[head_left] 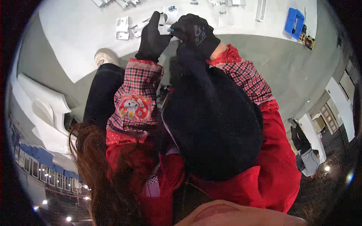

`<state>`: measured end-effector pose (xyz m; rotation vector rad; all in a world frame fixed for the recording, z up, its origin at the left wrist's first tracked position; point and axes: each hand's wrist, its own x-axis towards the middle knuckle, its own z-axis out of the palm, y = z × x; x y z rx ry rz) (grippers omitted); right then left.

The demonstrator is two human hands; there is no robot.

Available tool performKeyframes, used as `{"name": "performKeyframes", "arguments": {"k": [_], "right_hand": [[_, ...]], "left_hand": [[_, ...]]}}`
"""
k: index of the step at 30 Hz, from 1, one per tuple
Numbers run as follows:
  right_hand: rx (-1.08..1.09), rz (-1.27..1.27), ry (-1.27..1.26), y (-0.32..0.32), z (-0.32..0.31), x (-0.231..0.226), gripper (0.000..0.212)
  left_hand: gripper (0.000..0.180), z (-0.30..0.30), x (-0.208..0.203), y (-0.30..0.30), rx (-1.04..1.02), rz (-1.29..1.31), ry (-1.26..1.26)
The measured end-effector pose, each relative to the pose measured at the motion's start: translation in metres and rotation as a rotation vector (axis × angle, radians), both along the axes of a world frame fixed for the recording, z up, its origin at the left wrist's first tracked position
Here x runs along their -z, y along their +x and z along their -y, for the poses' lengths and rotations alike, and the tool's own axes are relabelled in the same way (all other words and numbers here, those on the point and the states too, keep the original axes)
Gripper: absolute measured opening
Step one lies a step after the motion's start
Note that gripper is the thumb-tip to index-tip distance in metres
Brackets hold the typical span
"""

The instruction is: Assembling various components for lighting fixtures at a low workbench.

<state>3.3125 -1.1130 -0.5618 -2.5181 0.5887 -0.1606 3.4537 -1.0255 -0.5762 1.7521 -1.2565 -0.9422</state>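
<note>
My left hand, in a black glove, is around the near left side of a small white bracket-like part, with one finger stretched up beside it and the thumb along its near edge. My right hand, also gloved in black, has its fingers bent together against the part's right side. A tiny bluish piece, perhaps a screw, shows at those fingertips. The glove hides most of it. Just beyond, more small bluish pieces lie on a white surface.
White metal brackets lie on the white sheet left of my hands. Farther right are a long metal strip, a blue case and a yellow-black tool. A pale shoe is at the sheet's near edge.
</note>
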Motion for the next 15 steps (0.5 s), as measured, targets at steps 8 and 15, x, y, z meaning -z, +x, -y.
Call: {"name": "performKeyframes", "arguments": {"k": [8, 15], "right_hand": [[0.023, 0.074, -0.119, 0.003, 0.016, -0.042, 0.016], [-0.045, 0.155, -0.447, 0.005, 0.026, -0.076, 0.014]], "left_hand": [[0.067, 0.019, -0.036, 0.000, -0.042, 0.011, -0.036], [0.050, 0.037, -0.041, -0.003, -0.170, 0.216, -0.576]]}}
